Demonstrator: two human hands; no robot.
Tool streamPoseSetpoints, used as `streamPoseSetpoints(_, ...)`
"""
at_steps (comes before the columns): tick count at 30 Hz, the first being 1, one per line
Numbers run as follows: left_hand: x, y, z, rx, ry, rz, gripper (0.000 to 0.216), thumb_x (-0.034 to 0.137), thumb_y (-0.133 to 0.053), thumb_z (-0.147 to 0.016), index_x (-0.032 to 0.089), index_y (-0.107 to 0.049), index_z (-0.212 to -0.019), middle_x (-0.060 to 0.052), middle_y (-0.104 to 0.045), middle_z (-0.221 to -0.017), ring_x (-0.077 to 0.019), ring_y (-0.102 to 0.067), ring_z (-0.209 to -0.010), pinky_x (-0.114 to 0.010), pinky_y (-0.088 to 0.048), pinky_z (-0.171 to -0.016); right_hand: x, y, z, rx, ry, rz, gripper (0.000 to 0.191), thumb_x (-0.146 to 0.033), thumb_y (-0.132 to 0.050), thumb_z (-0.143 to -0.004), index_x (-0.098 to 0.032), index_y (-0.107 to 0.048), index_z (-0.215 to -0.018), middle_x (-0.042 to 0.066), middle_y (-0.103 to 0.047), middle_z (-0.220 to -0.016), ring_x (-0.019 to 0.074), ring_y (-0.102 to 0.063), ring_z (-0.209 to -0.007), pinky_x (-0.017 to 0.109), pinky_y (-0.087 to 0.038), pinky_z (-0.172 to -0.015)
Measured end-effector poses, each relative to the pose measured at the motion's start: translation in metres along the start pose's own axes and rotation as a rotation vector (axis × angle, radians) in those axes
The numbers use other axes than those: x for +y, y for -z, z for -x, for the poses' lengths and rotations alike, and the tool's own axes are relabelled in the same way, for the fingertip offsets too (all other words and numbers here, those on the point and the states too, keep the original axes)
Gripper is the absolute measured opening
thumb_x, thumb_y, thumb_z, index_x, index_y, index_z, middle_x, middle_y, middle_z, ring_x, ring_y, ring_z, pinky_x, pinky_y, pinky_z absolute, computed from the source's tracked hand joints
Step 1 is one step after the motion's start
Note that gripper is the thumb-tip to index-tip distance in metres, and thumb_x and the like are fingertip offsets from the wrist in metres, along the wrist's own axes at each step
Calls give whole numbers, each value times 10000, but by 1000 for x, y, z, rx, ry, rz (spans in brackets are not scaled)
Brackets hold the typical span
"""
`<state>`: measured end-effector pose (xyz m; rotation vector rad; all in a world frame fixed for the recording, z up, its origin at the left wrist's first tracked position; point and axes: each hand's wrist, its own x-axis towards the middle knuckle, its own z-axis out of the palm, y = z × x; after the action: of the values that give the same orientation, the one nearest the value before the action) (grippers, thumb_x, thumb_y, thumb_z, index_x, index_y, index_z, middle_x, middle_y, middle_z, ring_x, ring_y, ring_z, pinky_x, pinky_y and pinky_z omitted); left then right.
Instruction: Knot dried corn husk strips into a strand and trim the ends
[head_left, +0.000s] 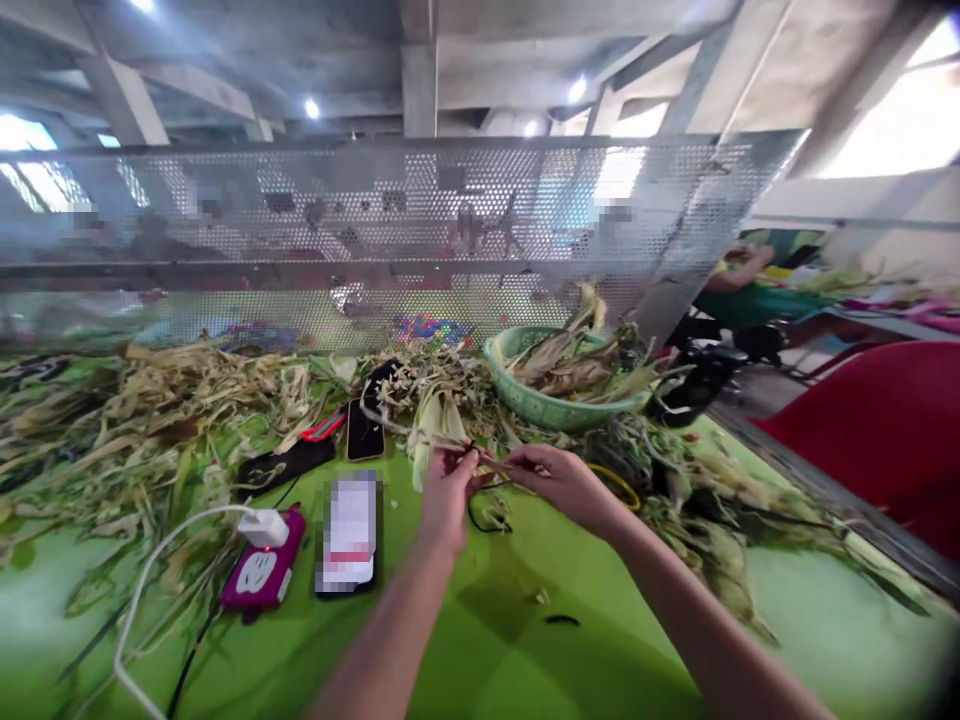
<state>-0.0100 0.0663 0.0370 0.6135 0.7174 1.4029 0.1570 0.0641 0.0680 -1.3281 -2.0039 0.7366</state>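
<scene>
My left hand (pixel 447 492) and my right hand (pixel 559 480) meet over the green table (pixel 495 640), both pinched on a bundle of dry, pale leaf strips (pixel 480 460). The strips run between the two hands, and a thin dark band or cord (pixel 480 518) loops just below them. A bunch of pale green husk leaves (pixel 435 425) lies right behind my left hand. Dried leaves (pixel 150 420) are heaped across the table to the left and right.
A green plastic basket (pixel 525 400) full of leaves stands behind my hands. Several phones (pixel 365 432) and a pink power strip (pixel 262 572) with a white charger lie at the left. A perforated metal screen (pixel 375 230) backs the table. A red chair (pixel 885 430) stands at right, with another person beyond.
</scene>
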Motion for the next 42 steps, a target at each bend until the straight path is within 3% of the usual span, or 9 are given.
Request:
streamPoseSetpoints(9,22,3,0,-247,143,-186,236,328,-729,-672,149,-692,-820,-97,-707,-847,-203,-645,-796,-289,-495,-677,29,37,10,227,235,437,197,-264,-487,-920,-255,-683,-923,49,-669,-1028,220,-556,-1024,422,-327,-974)
streamPoseSetpoints(13,15,4,3,-311,201,-417,321,439,-722,-693,159,-679,-844,-47,-638,-685,-145,-577,-593,-250,-424,-570,22,38,19,321,303,578,185,-232,-519,-902,-288,-694,-925,39,-612,-1210,258,-412,-1265,499,-180,-1084)
streamPoseSetpoints(18,-2,2,6,-418,182,-646,246,343,-763,-673,167,-676,-822,-33,-617,-734,-129,-544,-660,-223,-404,-608,4,29,24,353,325,565,199,-196,-519,-898,-293,-683,-955,26,-516,-1357,258,-347,-1330,513,-131,-1112)
streamPoseSetpoints(21,-10,3,6,-341,170,-638,252,373,-731,-704,169,-662,-836,-34,-608,-732,-131,-537,-636,-237,-422,-609,3,26,25,501,328,428,276,-179,-520,-886,-270,-618,-1126,70,-422,-1428,260,-361,-1319,471,-229,-1091)
streamPoseSetpoints(24,-16,1,7,-244,148,-594,281,404,-715,-711,169,-636,-844,-22,-593,-742,-127,-543,-618,-248,-439,-621,9,24,24,637,243,183,275,-208,-546,-865,-216,-573,-1139,119,-514,-1280,253,-483,-1180,398,-384,-979)
streamPoseSetpoints(28,-19,-3,9,-246,135,-607,334,456,-703,-704,171,-626,-860,-5,-569,-740,-121,-515,-646,-234,-434,-621,20,15,18,475,51,-263,196,-341,-583,-850,-187,-577,-972,53,-608,-896,181,-568,-801,289,-461,-716)
streamPoseSetpoints(32,-20,-6,13,-272,137,-632,358,480,-701,-694,171,-625,-858,-14,-577,-768,-127,-515,-686,-227,-426,-631,26,1,12,303,-24,-614,257,-410,-600,-824,-166,-553,-758,-18,-510,-658,121,-465,-608,237,-383,-563)
streamPoseSetpoints(38,-27,-1,12,-307,156,-698,377,526,-573,-798,162,-626,-884,16,-520,-676,-87,-464,-543,-206,-375,-520,21,-2,14,343,-42,-722,248,-390,-640,-799,-168,-557,-726,-34,-488,-646,111,-432,-608,233,-348,-565)
streamPoseSetpoints(42,-31,3,4,-175,174,-515,397,539,-668,-712,155,-592,-780,34,-499,-632,-61,-428,-490,-183,-344,-466,13,-4,18,311,-21,-819,231,-369,-654,-804,-172,-556,-737,-17,-548,-708,126,-492,-681,239,-390,-641)
